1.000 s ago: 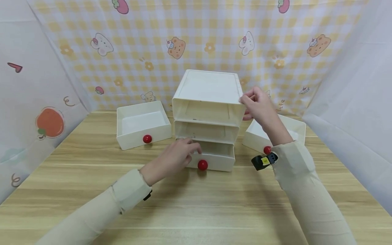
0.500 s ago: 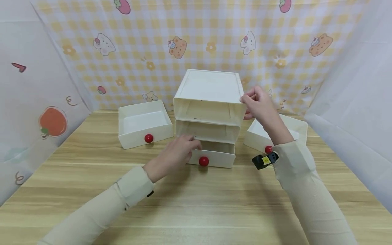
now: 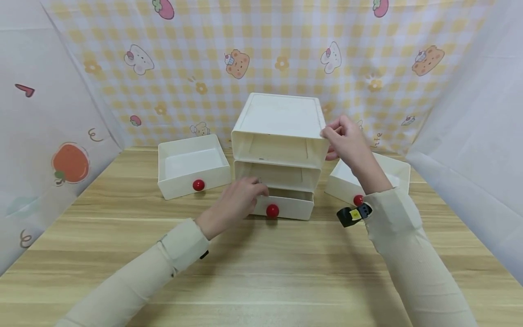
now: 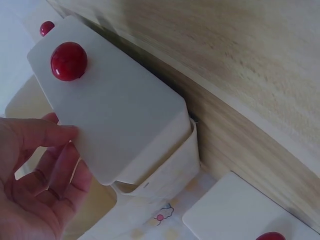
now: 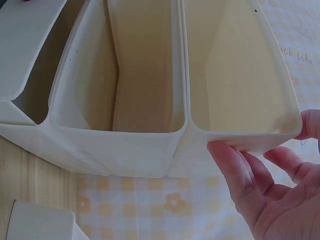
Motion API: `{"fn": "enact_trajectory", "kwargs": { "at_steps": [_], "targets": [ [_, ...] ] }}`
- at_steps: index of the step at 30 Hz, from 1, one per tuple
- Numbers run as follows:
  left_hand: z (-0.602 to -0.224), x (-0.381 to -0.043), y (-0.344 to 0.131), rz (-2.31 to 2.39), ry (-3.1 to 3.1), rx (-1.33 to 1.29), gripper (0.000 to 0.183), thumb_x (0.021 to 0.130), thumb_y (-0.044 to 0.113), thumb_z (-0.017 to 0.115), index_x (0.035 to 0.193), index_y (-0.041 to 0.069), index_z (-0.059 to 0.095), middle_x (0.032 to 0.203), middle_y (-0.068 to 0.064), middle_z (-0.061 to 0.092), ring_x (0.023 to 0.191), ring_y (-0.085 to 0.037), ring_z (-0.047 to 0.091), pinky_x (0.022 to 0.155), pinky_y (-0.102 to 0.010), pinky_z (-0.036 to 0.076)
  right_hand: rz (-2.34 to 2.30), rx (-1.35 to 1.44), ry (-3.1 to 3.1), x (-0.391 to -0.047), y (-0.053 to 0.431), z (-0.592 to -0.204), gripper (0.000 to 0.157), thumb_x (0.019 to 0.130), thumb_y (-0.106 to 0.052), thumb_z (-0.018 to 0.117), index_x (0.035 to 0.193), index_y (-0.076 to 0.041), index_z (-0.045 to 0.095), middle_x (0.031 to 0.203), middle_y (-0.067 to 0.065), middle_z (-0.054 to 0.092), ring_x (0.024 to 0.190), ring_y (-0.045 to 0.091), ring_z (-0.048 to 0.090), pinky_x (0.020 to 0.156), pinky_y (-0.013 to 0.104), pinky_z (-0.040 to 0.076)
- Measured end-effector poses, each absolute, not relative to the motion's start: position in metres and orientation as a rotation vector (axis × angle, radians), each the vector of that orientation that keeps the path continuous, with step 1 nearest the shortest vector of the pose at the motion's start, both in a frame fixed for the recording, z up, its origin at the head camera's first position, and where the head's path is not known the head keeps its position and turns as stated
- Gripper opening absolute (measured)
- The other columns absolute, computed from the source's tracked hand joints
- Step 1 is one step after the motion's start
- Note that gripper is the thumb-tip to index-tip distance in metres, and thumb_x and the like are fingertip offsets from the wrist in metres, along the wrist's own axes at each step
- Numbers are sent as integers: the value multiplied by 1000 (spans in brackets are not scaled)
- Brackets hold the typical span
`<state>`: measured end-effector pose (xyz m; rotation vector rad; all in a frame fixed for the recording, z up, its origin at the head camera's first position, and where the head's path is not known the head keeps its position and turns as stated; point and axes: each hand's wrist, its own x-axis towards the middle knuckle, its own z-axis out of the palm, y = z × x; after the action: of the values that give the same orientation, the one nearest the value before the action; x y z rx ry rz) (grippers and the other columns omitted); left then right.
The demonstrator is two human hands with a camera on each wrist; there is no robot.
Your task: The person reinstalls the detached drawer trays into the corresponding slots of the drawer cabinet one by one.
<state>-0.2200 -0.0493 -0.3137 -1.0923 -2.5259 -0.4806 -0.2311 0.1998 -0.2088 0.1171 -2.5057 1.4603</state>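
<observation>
A white three-tier drawer cabinet [image 3: 282,113] stands mid-table, its upper two compartments lacking drawers. In the bottom tier sits a white drawer [image 3: 294,209] with a round red knob [image 3: 272,210], pulled slightly out. My left hand [image 3: 230,206] pinches the top edge of that drawer; the left wrist view shows the thumb against its front [image 4: 120,105] and the other fingers behind the edge. At the cabinet's upper right front corner, my right hand [image 3: 345,143] holds on with thumb and fingers, as the right wrist view also shows.
Left of the cabinet rests a loose white drawer [image 3: 192,181] with a red knob. Another loose drawer [image 3: 339,186] lies to the right, partly hidden by my right forearm. Behind hangs a yellow checked curtain [image 3: 282,41] over the wooden table [image 3: 278,281].
The bottom drawer has slid inward, with my left hand moving along with it. My right hand stays at the cabinet's corner.
</observation>
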Motion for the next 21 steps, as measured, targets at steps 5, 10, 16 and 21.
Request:
{"fn": "enact_trajectory", "kwargs": {
  "at_steps": [5,10,16,21],
  "targets": [
    [-316,-223,-49,-462,-2503,-1084,30,73,-10,61,91,14,69,85,0,62,79,-17,60,51,-19,43,1476,126,-2495,-231,200,-209,17,90,-21,48,97,-5,46,83,7,47,58,15,55,54,23,56],
    [-317,-226,-48,-446,-2494,-1079,29,74,-9,61,91,13,69,85,-1,63,78,-16,60,50,-19,42,1477,130,-2494,-231,200,-209,17,90,-21,48,96,-5,46,83,8,48,58,15,56,54,23,57],
    [-320,-231,-46,-398,-2463,-1032,23,75,-8,63,89,10,68,87,-3,65,77,-17,61,54,-22,49,1470,118,-2500,-231,199,-209,17,90,-20,48,97,-5,46,84,9,47,59,15,53,54,23,56],
    [-322,-233,-44,-343,-2446,-996,19,77,-4,63,89,10,68,88,-4,66,80,-19,61,61,-26,55,1466,116,-2501,-231,198,-209,17,90,-20,48,97,-5,46,85,9,48,61,16,55,54,23,56]
  ]
}}
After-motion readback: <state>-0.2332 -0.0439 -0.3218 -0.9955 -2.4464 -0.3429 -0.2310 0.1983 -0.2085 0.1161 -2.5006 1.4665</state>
